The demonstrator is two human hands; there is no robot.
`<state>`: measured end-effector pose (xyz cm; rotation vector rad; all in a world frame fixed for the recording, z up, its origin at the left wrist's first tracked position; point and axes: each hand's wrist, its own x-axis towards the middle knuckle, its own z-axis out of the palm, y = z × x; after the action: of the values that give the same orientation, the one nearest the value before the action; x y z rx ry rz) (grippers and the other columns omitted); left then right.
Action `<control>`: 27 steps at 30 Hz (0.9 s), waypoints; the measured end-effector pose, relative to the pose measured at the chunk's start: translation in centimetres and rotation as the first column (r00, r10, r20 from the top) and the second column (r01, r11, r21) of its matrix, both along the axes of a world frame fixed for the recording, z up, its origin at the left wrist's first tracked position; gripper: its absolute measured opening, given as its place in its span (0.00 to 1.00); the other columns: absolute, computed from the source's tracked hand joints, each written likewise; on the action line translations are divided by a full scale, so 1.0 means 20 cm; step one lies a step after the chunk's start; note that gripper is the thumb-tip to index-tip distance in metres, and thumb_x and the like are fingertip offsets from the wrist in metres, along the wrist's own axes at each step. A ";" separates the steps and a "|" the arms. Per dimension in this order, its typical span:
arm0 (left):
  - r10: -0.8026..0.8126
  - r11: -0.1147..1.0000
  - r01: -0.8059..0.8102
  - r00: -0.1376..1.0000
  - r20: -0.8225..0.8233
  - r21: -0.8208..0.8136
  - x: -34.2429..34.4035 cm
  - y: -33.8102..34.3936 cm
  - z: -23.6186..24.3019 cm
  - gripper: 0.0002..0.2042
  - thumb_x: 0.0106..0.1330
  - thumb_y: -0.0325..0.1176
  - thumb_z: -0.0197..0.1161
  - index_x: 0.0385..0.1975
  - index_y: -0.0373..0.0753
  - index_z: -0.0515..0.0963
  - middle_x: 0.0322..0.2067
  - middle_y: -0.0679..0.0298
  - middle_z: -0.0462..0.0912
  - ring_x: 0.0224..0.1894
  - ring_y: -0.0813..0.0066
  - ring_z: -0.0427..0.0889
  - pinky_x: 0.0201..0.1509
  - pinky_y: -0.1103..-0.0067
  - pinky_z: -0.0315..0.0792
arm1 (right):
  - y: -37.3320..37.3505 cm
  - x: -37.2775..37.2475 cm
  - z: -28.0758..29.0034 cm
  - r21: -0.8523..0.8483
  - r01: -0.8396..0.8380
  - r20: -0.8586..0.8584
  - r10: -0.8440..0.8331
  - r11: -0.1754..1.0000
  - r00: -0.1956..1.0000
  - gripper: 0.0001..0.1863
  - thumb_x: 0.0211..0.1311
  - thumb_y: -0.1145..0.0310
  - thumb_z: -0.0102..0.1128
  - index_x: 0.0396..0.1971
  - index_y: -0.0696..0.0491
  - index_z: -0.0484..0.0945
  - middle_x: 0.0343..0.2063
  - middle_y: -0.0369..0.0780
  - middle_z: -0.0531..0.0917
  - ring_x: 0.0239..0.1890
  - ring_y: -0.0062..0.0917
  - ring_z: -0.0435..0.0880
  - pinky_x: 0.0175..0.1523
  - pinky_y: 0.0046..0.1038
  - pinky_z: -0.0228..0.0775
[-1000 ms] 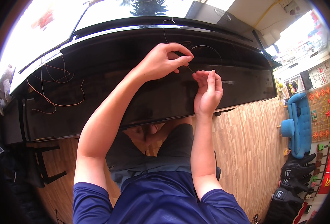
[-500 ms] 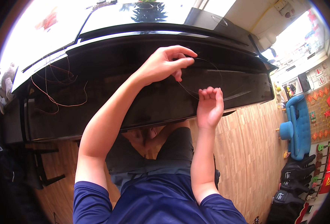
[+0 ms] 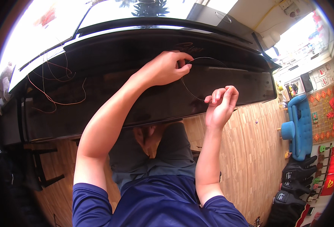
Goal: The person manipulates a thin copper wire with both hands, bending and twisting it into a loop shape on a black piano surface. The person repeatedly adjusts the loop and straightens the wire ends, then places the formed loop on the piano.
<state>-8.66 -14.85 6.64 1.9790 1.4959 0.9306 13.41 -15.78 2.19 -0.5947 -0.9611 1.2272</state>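
A thin wire string [image 3: 186, 89], bent into a loose loop, spans between my two hands above a glossy black piano [image 3: 144, 111]. My left hand [image 3: 167, 68] is closed on the loop's left side, thumb and index finger almost meeting. On the lower right, my right hand [image 3: 220, 108] has its fingers curled in a pinch, palm turned up, with the string running to its fingertips. The right part of the loop is faint against the dark surface. Several loose copper-coloured strings [image 3: 85, 90] lie tangled at the piano's left.
A grey plush toy [image 3: 4, 85] sits at the far left edge. Below the piano is a wooden floor [image 3: 246, 159]. A blue sofa [image 3: 301, 128] and black gloves [image 3: 288, 200] show at the right. Dark stool legs [image 3: 42, 170] stand at lower left.
My right hand has moved a little right and turned, its fingers curling into a pinch. My left hand's fingers have drawn closer together. The loop has shifted with them.
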 end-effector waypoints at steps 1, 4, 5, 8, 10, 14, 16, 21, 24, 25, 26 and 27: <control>-0.038 0.999 0.042 0.993 0.111 -0.029 0.00 0.01 -0.01 0.21 0.69 0.34 0.58 0.61 0.39 0.73 0.38 0.59 0.83 0.33 0.75 0.82 0.40 0.77 0.76 | 0.02 -0.02 0.02 -0.013 0.039 0.007 -0.039 0.999 0.999 0.10 0.79 0.60 0.42 0.42 0.49 0.67 0.20 0.32 0.70 0.21 0.13 0.66 0.24 0.21 0.69; -0.089 0.984 0.144 0.904 0.419 -0.103 -0.01 0.03 -0.04 0.20 0.73 0.36 0.53 0.60 0.33 0.72 0.40 0.57 0.85 0.39 0.73 0.85 0.47 0.77 0.78 | 0.09 -0.03 0.03 -0.044 0.036 0.027 -0.035 0.998 0.999 0.10 0.79 0.59 0.42 0.42 0.49 0.68 0.19 0.33 0.69 0.18 0.14 0.64 0.22 0.20 0.66; -0.075 0.978 0.163 0.859 0.506 -0.132 -0.02 0.04 -0.03 0.20 0.74 0.36 0.51 0.60 0.30 0.72 0.40 0.56 0.86 0.41 0.71 0.86 0.49 0.75 0.79 | 0.11 -0.05 0.04 -0.075 0.060 0.021 -0.059 0.995 0.998 0.11 0.79 0.59 0.43 0.42 0.50 0.68 0.18 0.32 0.68 0.16 0.13 0.61 0.18 0.18 0.59; -0.061 0.967 0.206 0.764 0.642 -0.153 -0.03 0.03 -0.02 0.22 0.78 0.39 0.46 0.60 0.28 0.70 0.42 0.55 0.85 0.45 0.68 0.86 0.52 0.75 0.79 | 0.19 -0.02 0.02 -0.108 -0.007 0.052 0.013 0.994 0.999 0.11 0.78 0.59 0.44 0.41 0.51 0.68 0.17 0.31 0.66 0.15 0.11 0.59 0.16 0.16 0.54; -0.073 0.974 0.193 0.765 0.639 -0.119 -0.04 0.03 -0.03 0.21 0.78 0.41 0.46 0.60 0.31 0.71 0.43 0.57 0.85 0.45 0.69 0.85 0.54 0.76 0.78 | 0.21 -0.03 0.02 -0.134 0.000 0.033 0.004 0.991 0.999 0.11 0.77 0.60 0.48 0.38 0.53 0.71 0.15 0.29 0.64 0.14 0.10 0.58 0.14 0.16 0.51; 0.107 0.947 0.174 0.621 0.777 -0.270 -0.03 0.01 0.03 0.20 0.78 0.41 0.48 0.56 0.31 0.73 0.26 0.69 0.74 0.28 0.81 0.75 0.38 0.81 0.73 | 0.21 0.00 0.00 -0.168 -0.071 0.030 0.077 0.983 0.997 0.12 0.74 0.61 0.53 0.34 0.53 0.75 0.14 0.29 0.65 0.14 0.12 0.61 0.15 0.18 0.60; 0.106 0.941 0.202 0.587 0.803 -0.271 -0.06 0.00 0.06 0.19 0.77 0.42 0.50 0.54 0.31 0.74 0.20 0.75 0.64 0.21 0.87 0.64 0.27 0.84 0.66 | 0.22 0.01 0.00 -0.175 -0.091 0.014 0.095 0.980 0.995 0.12 0.74 0.61 0.54 0.34 0.54 0.75 0.15 0.30 0.68 0.14 0.13 0.64 0.16 0.19 0.63; 0.066 0.908 0.328 0.504 0.861 -0.262 -0.16 -0.01 0.09 0.13 0.74 0.40 0.57 0.44 0.35 0.78 0.17 0.81 0.54 0.17 0.94 0.50 0.17 0.90 0.43 | 0.20 0.14 0.00 -0.226 -0.272 -0.113 0.252 0.935 0.961 0.10 0.73 0.61 0.56 0.34 0.50 0.78 0.18 0.30 0.71 0.20 0.16 0.72 0.24 0.22 0.71; 0.013 0.857 0.422 0.553 0.833 -0.294 -0.19 -0.02 0.12 0.12 0.74 0.39 0.57 0.42 0.35 0.79 0.17 0.81 0.54 0.16 0.94 0.50 0.17 0.90 0.43 | 0.17 0.33 0.00 -0.204 -0.269 -0.063 0.262 0.941 0.963 0.10 0.72 0.62 0.57 0.33 0.52 0.79 0.17 0.29 0.69 0.19 0.14 0.69 0.28 0.23 0.74; 0.009 0.835 0.448 0.568 0.823 -0.318 -0.19 -0.03 0.13 0.13 0.72 0.39 0.60 0.41 0.35 0.81 0.16 0.81 0.54 0.17 0.92 0.50 0.18 0.87 0.42 | 0.15 0.40 0.02 -0.196 -0.307 -0.011 0.311 0.931 0.950 0.10 0.72 0.63 0.57 0.34 0.53 0.79 0.17 0.29 0.68 0.18 0.14 0.68 0.31 0.24 0.76; -0.016 0.823 0.467 0.587 0.810 -0.322 -0.19 -0.03 0.13 0.13 0.72 0.39 0.60 0.41 0.35 0.81 0.16 0.81 0.54 0.17 0.92 0.50 0.18 0.87 0.42 | 0.13 0.47 0.04 -0.191 -0.344 0.040 0.358 0.919 0.933 0.10 0.72 0.64 0.58 0.34 0.54 0.79 0.16 0.29 0.66 0.17 0.13 0.67 0.34 0.24 0.78; -0.048 0.807 0.494 0.601 0.798 -0.323 -0.18 -0.03 0.13 0.12 0.72 0.39 0.60 0.40 0.35 0.81 0.15 0.81 0.54 0.16 0.92 0.50 0.18 0.87 0.43 | 0.12 0.55 0.05 -0.179 -0.364 0.151 0.391 0.914 0.908 0.09 0.71 0.67 0.58 0.38 0.57 0.80 0.15 0.28 0.66 0.17 0.13 0.67 0.39 0.27 0.81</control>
<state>-12.30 -15.53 9.22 1.1166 0.7662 0.9157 24.46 -13.34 3.27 -0.6660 -1.1870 1.6230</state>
